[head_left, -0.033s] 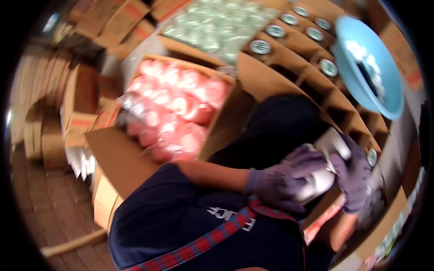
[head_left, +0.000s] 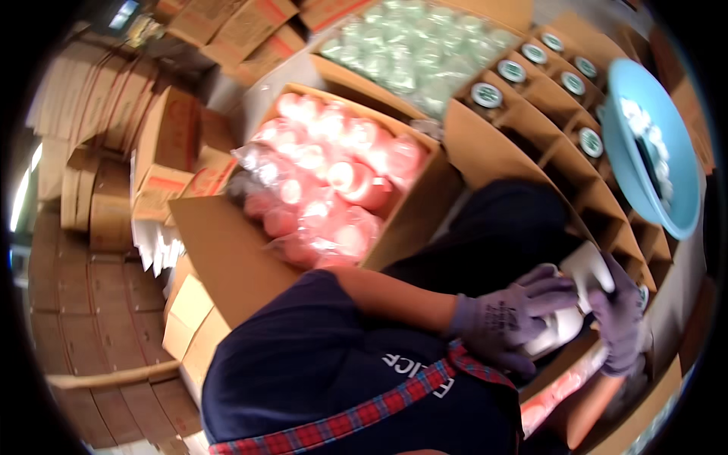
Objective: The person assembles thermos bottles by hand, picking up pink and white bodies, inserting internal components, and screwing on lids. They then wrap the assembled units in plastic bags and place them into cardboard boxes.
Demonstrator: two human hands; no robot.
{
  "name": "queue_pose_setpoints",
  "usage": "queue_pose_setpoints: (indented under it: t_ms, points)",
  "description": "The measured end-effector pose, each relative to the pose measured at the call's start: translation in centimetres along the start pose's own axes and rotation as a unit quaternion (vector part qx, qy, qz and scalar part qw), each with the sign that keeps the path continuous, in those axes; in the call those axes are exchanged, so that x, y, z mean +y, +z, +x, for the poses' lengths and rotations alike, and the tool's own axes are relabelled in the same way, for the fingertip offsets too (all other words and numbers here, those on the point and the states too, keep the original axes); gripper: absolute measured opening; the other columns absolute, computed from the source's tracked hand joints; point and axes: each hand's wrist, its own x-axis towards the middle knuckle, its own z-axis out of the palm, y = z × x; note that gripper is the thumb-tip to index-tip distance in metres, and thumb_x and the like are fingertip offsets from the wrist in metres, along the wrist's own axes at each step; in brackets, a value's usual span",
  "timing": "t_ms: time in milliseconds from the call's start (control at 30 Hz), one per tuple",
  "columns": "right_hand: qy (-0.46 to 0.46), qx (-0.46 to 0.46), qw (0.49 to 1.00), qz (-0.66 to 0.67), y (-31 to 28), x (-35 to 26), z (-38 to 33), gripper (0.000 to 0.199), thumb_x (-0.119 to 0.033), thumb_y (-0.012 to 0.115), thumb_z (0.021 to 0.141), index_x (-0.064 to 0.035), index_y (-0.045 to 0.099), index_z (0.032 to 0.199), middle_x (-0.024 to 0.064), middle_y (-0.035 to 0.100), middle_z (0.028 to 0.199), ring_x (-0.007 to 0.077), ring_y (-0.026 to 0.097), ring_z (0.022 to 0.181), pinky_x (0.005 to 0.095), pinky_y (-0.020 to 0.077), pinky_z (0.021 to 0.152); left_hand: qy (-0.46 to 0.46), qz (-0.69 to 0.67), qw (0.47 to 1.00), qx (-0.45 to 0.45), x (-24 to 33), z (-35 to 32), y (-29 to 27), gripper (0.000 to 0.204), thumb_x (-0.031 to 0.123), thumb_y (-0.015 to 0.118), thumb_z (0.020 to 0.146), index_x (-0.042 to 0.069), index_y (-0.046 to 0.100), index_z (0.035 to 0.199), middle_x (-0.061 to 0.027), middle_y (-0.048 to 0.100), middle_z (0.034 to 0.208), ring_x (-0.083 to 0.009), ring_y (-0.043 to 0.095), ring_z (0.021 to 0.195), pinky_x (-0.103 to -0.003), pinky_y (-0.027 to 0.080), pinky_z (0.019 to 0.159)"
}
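My left hand [head_left: 504, 322], in a purple-grey work glove, is closed round the lower part of a smooth white plastic object [head_left: 560, 331]. It looks like a bottle or dispenser, but its exact kind is partly hidden by the gloves. On its other side, my right hand [head_left: 620, 318], gloved the same way, grips the upper white part [head_left: 585, 271] with thumb and fingers. Both hands are close together above my lap, beside a cardboard box with dividers [head_left: 557, 171]. Several containers with white-and-green round tops [head_left: 486, 95] stand in its cells.
A light blue basin [head_left: 651, 152] holding white pieces rests on the divided box. Left of my lap, an open carton [head_left: 413, 201] holds pink plastic-wrapped bottles [head_left: 334, 174]. Behind stands a box of pale green wrapped items [head_left: 409, 57]. Stacked cartons [head_left: 163, 152] line the left.
The view has swung, so the whole scene sits further right and slightly lower. Both hands keep hold of the white object, and the picture is less blurred.
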Motion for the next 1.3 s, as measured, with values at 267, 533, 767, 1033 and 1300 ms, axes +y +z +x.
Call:
queue_pose_setpoints:
  t_ms: [267, 533, 767, 1033, 1300]
  points:
    - [-0.001, 0.026, 0.973, 0.230, 4.2, -1.5, 2.8, 0.070, -0.045, 0.067, 0.092, 0.0082, 0.057, 0.137, 0.0226, 0.061, 0.136, 0.0293, 0.058, 0.125, 0.0372, 0.0426, 0.108, -0.029, 0.069, 0.995, 0.067, 0.7, 0.2, -0.5, 0.055, 0.043, 0.080, 0.052, -0.002, 0.072, 0.082, -0.0217, 0.057, 0.123, -0.0421, 0.047, 0.125, -0.068, 0.031, 0.109]
    - [-0.105, -0.043, 0.928, 0.355, 2.9, -0.3, 4.5, 0.094, -0.070, 0.065, 0.084, 0.0046, 0.056, 0.140, 0.0258, 0.048, 0.149, 0.0351, 0.047, 0.140, 0.0405, 0.0348, 0.115, -0.025, -0.024, 0.999, -0.015, 0.4, 0.9, -3.9, 0.064, 0.041, 0.080, 0.058, -0.004, 0.069, 0.102, -0.0170, 0.058, 0.126, -0.0382, 0.048, 0.127, -0.059, 0.034, 0.113]
    - [0.128, 0.100, 0.984, 0.078, 6.8, -5.1, 5.1, 0.041, -0.027, 0.068, 0.093, 0.0044, 0.069, 0.120, 0.0201, 0.072, 0.114, 0.0285, 0.068, 0.108, 0.0366, 0.0492, 0.098, -0.108, -0.038, 0.993, -0.036, -0.1, 0.4, -3.3, 0.058, 0.046, 0.080, 0.061, -0.001, 0.074, 0.094, -0.0169, 0.057, 0.131, -0.0382, 0.047, 0.131, -0.059, 0.028, 0.118]
    - [-0.069, -0.124, 0.849, 0.510, 4.6, 0.8, 4.6, 0.067, -0.034, 0.070, 0.091, 0.0031, 0.051, 0.144, 0.0176, 0.060, 0.138, 0.0231, 0.062, 0.119, 0.0336, 0.0502, 0.100, -0.003, -0.076, 0.990, -0.116, -1.9, 1.9, -5.6, 0.053, 0.052, 0.085, 0.070, 0.007, 0.069, 0.092, -0.0135, 0.059, 0.129, -0.0384, 0.053, 0.120, -0.057, 0.038, 0.107]
    - [0.082, 0.001, 0.996, -0.038, 4.5, -5.7, 4.3, 0.046, -0.047, 0.057, 0.096, -0.0039, 0.073, 0.103, 0.0153, 0.068, 0.104, 0.0308, 0.067, 0.100, 0.0437, 0.0528, 0.079, -0.036, 0.110, 0.964, -0.239, 1.4, 5.5, -2.8, 0.069, 0.031, 0.087, 0.058, 0.001, 0.065, 0.117, -0.0168, 0.061, 0.125, -0.0427, 0.054, 0.117, -0.058, 0.034, 0.109]
